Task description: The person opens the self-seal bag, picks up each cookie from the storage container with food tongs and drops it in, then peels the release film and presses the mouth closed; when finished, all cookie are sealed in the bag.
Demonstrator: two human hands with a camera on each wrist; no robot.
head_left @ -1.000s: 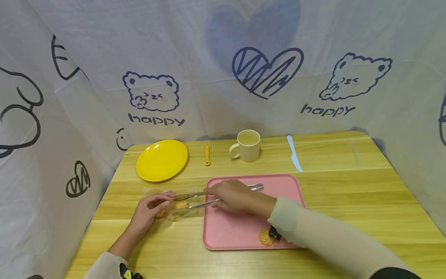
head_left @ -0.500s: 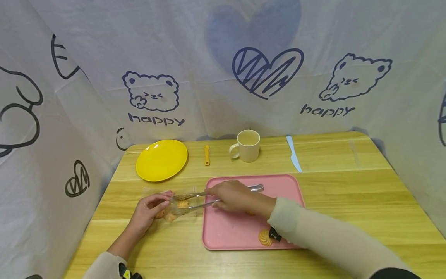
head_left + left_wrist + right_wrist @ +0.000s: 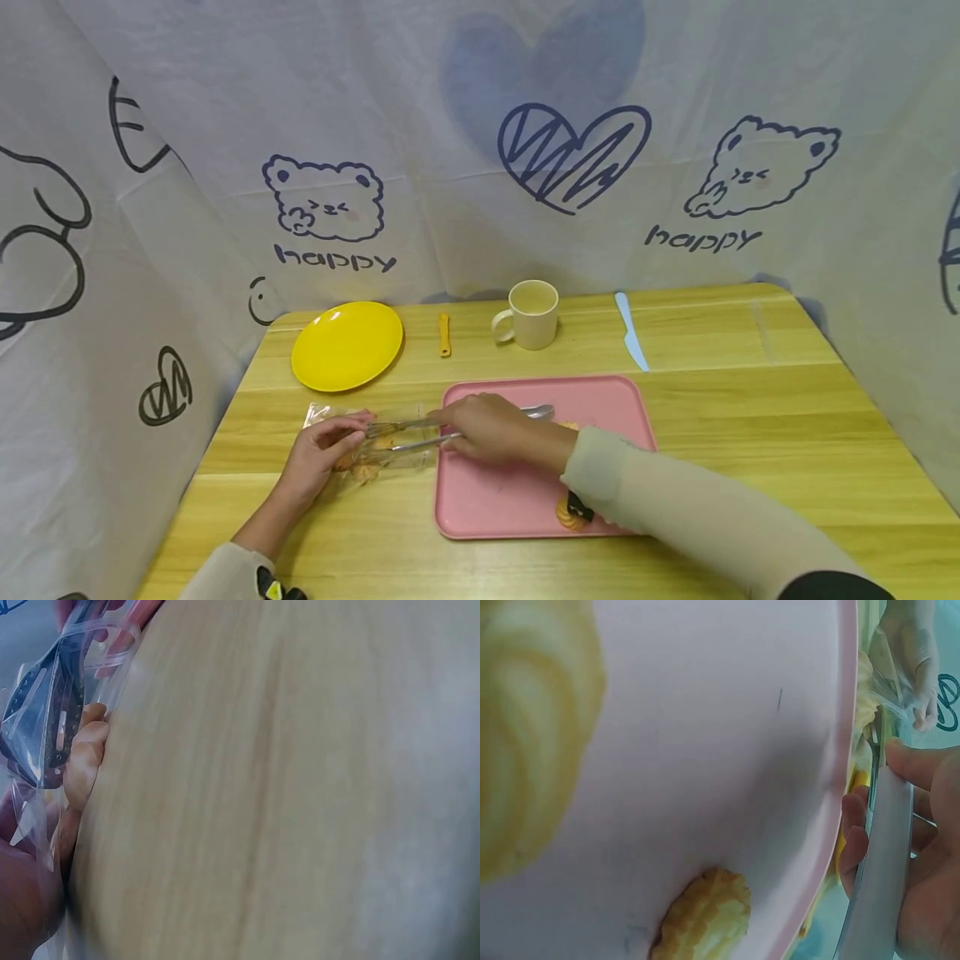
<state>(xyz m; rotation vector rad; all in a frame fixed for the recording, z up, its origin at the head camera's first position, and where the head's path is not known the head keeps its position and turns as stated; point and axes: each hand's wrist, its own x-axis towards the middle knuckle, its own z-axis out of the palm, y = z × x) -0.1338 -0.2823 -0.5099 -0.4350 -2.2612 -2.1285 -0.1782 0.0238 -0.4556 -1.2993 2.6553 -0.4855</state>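
Observation:
My left hand pinches a clear plastic bag lying left of the pink tray. Several cookies show through the film. My right hand grips metal tongs by their arms, over the tray's left part. The tongs' slotted heads reach into the bag, and in the left wrist view cookies lie beside them. On the tray sit a swirl cookie near the front and another cookie partly hidden by my right arm.
A yellow plate, a small orange handle-like piece, a cream mug and a pale blue plastic knife are lined up along the back of the wooden table. A white printed cloth hangs behind.
My right hand has shifted slightly left, pushing the tongs further into the bag. A cookie at the tray's back has come into sight behind my wrist. My left hand stays in place.

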